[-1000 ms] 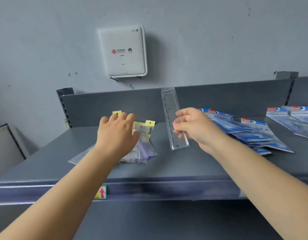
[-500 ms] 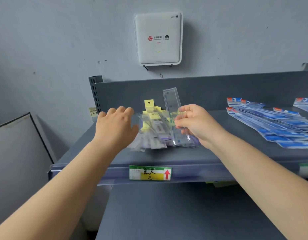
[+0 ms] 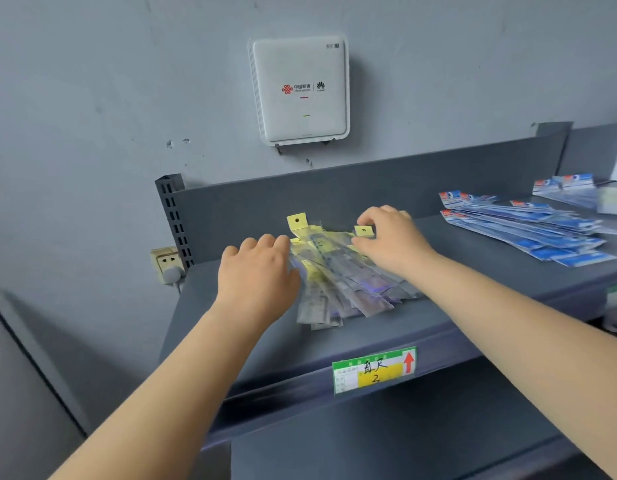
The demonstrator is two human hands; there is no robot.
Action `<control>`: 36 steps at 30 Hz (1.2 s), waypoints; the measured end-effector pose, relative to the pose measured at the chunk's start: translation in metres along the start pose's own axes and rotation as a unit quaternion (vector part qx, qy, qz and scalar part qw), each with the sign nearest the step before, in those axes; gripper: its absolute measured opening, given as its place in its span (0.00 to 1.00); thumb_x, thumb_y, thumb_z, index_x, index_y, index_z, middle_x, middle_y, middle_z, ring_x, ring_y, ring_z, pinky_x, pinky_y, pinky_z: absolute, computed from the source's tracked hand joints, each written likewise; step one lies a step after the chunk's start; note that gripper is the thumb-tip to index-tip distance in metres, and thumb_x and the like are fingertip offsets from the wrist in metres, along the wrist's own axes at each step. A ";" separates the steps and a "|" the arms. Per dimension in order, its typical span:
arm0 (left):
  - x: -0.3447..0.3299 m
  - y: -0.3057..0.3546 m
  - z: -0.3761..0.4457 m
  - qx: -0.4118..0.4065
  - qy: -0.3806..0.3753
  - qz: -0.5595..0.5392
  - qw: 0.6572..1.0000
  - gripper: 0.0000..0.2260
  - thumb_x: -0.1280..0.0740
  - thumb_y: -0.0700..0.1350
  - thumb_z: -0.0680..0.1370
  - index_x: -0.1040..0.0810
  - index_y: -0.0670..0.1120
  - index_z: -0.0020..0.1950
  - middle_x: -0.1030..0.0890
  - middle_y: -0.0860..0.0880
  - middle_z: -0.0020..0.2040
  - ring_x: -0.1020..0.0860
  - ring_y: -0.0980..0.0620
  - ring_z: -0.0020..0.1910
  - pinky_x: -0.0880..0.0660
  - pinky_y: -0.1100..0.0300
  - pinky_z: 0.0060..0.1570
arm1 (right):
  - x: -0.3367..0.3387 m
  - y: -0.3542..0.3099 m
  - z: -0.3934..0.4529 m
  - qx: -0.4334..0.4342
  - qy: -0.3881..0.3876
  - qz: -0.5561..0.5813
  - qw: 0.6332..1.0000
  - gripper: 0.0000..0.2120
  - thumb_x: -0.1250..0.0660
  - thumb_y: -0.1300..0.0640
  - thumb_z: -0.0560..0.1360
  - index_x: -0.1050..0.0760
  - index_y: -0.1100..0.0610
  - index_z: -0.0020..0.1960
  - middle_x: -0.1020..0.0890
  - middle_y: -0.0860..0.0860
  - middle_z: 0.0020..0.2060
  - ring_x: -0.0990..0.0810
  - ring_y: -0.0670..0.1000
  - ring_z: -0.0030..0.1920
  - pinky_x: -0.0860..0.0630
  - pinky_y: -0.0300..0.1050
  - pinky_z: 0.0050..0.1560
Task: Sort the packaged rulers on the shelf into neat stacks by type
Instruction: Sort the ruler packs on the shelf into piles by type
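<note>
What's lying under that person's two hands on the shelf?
A fanned pile of yellow-tabbed ruler packets on the grey shelf. The left hand and right hand cover its edges, hiding the packets beneath them.

Dark grey shelf (image 3: 473, 296). Clear packets with yellow header tabs (image 3: 338, 271); blue-and-white packets with red corner marks (image 3: 529, 230). White wall box with red logo (image 3: 300, 90). Green, yellow and white shelf label with red arrow (image 3: 374, 370). Beige socket (image 3: 165, 261).

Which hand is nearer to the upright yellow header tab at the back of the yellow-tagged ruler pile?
Left. The left hand has its fingertips just below and left of the upright yellow tab. The right hand sits farther off to its right, by another yellow tab.
</note>
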State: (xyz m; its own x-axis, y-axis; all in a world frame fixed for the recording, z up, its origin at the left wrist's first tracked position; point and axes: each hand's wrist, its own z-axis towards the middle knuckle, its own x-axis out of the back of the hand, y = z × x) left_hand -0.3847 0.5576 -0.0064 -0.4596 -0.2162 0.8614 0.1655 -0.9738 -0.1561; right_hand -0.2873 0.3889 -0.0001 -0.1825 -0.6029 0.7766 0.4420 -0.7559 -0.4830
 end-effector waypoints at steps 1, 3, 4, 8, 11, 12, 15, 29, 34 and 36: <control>-0.001 0.005 0.003 -0.009 0.001 -0.004 1.000 0.17 0.45 0.53 0.80 0.32 0.48 0.65 0.26 0.50 0.59 0.28 0.46 0.58 0.34 0.55 0.54 | 0.004 0.003 -0.003 0.014 0.004 -0.036 0.999 0.15 0.37 0.52 0.76 0.28 0.54 0.61 0.27 0.51 0.59 0.34 0.55 0.63 0.31 0.47 0.54; -0.003 0.018 0.012 -0.028 0.004 -0.009 1.000 0.17 0.45 0.54 0.79 0.32 0.48 0.65 0.25 0.50 0.59 0.28 0.46 0.58 0.34 0.55 0.54 | 0.014 0.010 -0.010 0.042 0.009 -0.102 0.994 0.12 0.39 0.51 0.77 0.27 0.52 0.59 0.27 0.49 0.58 0.34 0.53 0.62 0.32 0.46 0.49; -0.002 0.026 0.017 -0.039 0.005 -0.009 0.999 0.17 0.44 0.54 0.79 0.32 0.48 0.65 0.25 0.50 0.59 0.28 0.46 0.58 0.34 0.55 0.53 | 0.020 0.014 -0.013 0.052 0.009 -0.133 0.990 0.12 0.40 0.51 0.77 0.27 0.52 0.58 0.27 0.49 0.58 0.34 0.53 0.62 0.32 0.45 0.48; 0.002 0.072 0.037 -0.084 0.009 -0.018 0.996 0.15 0.44 0.53 0.79 0.32 0.47 0.62 0.26 0.50 0.59 0.29 0.45 0.59 0.35 0.54 0.54 | 0.047 0.038 -0.022 0.074 0.010 -0.224 0.972 0.14 0.41 0.49 0.78 0.29 0.51 0.62 0.28 0.49 0.60 0.33 0.53 0.62 0.34 0.45 0.47; 0.007 0.117 0.051 -0.116 0.015 -0.030 0.993 0.15 0.44 0.53 0.79 0.32 0.47 0.62 0.26 0.49 0.58 0.29 0.45 0.58 0.35 0.54 0.54 | 0.073 0.069 -0.027 0.057 0.007 -0.250 0.967 0.16 0.42 0.50 0.78 0.30 0.52 0.64 0.28 0.50 0.61 0.32 0.53 0.64 0.33 0.46 0.50; 0.009 0.134 0.055 -0.124 0.019 -0.034 0.992 0.15 0.43 0.53 0.79 0.32 0.47 0.62 0.26 0.49 0.58 0.29 0.45 0.58 0.35 0.54 0.53 | 0.082 0.081 -0.028 0.054 0.005 -0.264 0.963 0.16 0.42 0.50 0.78 0.29 0.52 0.64 0.28 0.50 0.61 0.32 0.53 0.64 0.32 0.48 0.52; 0.014 0.188 0.068 -0.140 0.023 -0.044 0.989 0.15 0.43 0.52 0.79 0.33 0.46 0.62 0.26 0.49 0.57 0.29 0.45 0.57 0.36 0.55 0.52 | 0.112 0.125 -0.031 0.055 0.013 -0.301 0.952 0.16 0.42 0.50 0.77 0.29 0.53 0.63 0.28 0.51 0.59 0.32 0.54 0.62 0.32 0.49 0.55; 0.012 0.430 0.120 -0.169 -0.005 -0.049 0.984 0.17 0.44 0.51 0.79 0.34 0.45 0.66 0.27 0.47 0.61 0.31 0.44 0.62 0.36 0.53 0.57 | 0.236 0.345 -0.033 -0.012 -0.026 -0.278 0.960 0.18 0.40 0.47 0.76 0.30 0.51 0.64 0.29 0.50 0.63 0.32 0.53 0.65 0.29 0.51 0.59; 0.009 0.479 0.151 -0.178 -0.002 -0.042 0.983 0.16 0.44 0.53 0.80 0.32 0.45 0.63 0.26 0.47 0.60 0.30 0.44 0.60 0.35 0.52 0.55 | 0.253 0.400 -0.014 -0.030 -0.029 -0.252 0.967 0.19 0.39 0.46 0.76 0.30 0.50 0.65 0.30 0.49 0.65 0.32 0.53 0.65 0.32 0.47 0.58; 0.005 0.498 0.167 -0.185 0.007 -0.043 0.982 0.16 0.44 0.53 0.80 0.32 0.46 0.62 0.26 0.47 0.60 0.29 0.44 0.59 0.35 0.53 0.54 | 0.259 0.420 -0.002 -0.037 -0.024 -0.245 0.969 0.18 0.39 0.46 0.76 0.30 0.50 0.64 0.29 0.49 0.64 0.30 0.53 0.63 0.31 0.47 0.56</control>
State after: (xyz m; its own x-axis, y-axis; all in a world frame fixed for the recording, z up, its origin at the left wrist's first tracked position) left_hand -0.1593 0.0839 0.0006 -0.4698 -0.1308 0.8730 -0.2009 -0.9472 -0.2500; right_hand -0.1505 -0.0854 -0.0030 -0.3120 -0.1557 0.9373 0.2488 -0.9654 -0.0776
